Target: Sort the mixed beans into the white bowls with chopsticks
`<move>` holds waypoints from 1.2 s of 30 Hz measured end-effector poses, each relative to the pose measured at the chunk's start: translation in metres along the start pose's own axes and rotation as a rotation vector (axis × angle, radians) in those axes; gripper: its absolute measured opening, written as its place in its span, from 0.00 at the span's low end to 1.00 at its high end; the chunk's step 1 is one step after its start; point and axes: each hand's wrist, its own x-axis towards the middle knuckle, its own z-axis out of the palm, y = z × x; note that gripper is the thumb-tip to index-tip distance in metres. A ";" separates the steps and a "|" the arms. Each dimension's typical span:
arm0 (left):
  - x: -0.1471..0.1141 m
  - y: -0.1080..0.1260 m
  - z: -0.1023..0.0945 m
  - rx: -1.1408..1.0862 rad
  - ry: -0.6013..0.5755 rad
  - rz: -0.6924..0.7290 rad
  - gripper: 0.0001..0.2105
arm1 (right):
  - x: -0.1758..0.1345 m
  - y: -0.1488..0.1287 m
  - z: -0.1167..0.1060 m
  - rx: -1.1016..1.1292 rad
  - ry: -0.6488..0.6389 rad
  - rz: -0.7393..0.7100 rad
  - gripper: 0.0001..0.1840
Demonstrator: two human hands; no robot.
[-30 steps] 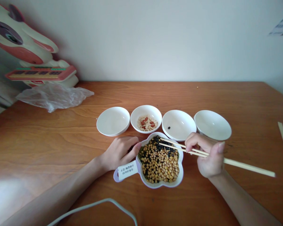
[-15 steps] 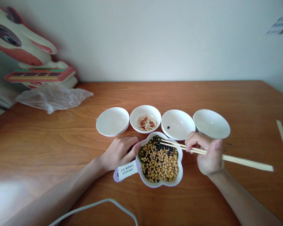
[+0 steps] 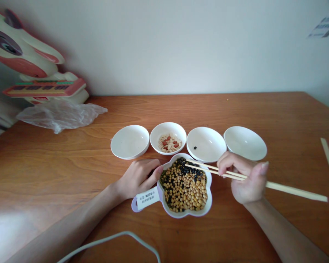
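My left hand (image 3: 139, 179) grips the rim of a white and lavender flower-shaped bowl (image 3: 178, 214) with a labelled handle, thumb on its edge. Inside lie yellow soybeans (image 3: 193, 195), black beans (image 3: 199, 174) towards the far side and small green beans at the edges. My right hand (image 3: 245, 179) is closed around a pair of wooden chopsticks (image 3: 293, 190), their tips slightly apart over the black beans. I cannot make out a bean between the tips. One black bean (image 3: 195, 148) lies in the third white bowl (image 3: 211, 140).
Beyond the flower-shaped bowl stand a white bowl (image 3: 128, 140), a bowl of pale and reddish nuts or seeds (image 3: 168, 143), and a rightmost bowl (image 3: 246, 140). A cow toy keyboard (image 3: 44, 87) and plastic bag (image 3: 60, 115) sit back left. A cable (image 3: 112, 238) lies in front.
My right hand has shifted slightly right, and the chopstick tips have spread a little wider over the black beans. My left hand keeps its grip on the flower-shaped bowl.
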 end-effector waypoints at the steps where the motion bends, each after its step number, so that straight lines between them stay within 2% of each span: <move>1: 0.000 0.000 0.000 -0.001 -0.002 -0.001 0.17 | 0.000 0.000 0.000 0.006 -0.019 -0.003 0.42; 10: 0.002 0.005 -0.002 -0.008 -0.007 -0.016 0.18 | -0.006 0.010 0.002 -0.046 -0.124 0.003 0.43; 14: 0.002 0.004 -0.001 -0.002 -0.003 -0.006 0.18 | -0.008 0.015 0.000 -0.050 -0.123 -0.035 0.42; 19: 0.001 0.002 0.000 -0.006 -0.007 -0.018 0.18 | -0.008 0.013 0.001 -0.034 -0.044 -0.078 0.41; 26: 0.000 0.002 -0.001 -0.019 -0.021 -0.020 0.18 | -0.001 -0.001 0.002 0.127 0.155 0.034 0.42; 29: 0.000 0.002 0.000 -0.023 -0.024 -0.023 0.17 | 0.002 -0.003 -0.001 0.162 0.195 0.059 0.42; 33: 0.000 0.000 0.000 -0.026 -0.023 -0.024 0.17 | 0.005 0.001 -0.009 0.195 0.217 0.001 0.41; 36: -0.001 -0.002 0.000 -0.016 -0.020 -0.017 0.17 | 0.010 0.005 -0.016 0.172 0.283 -0.050 0.41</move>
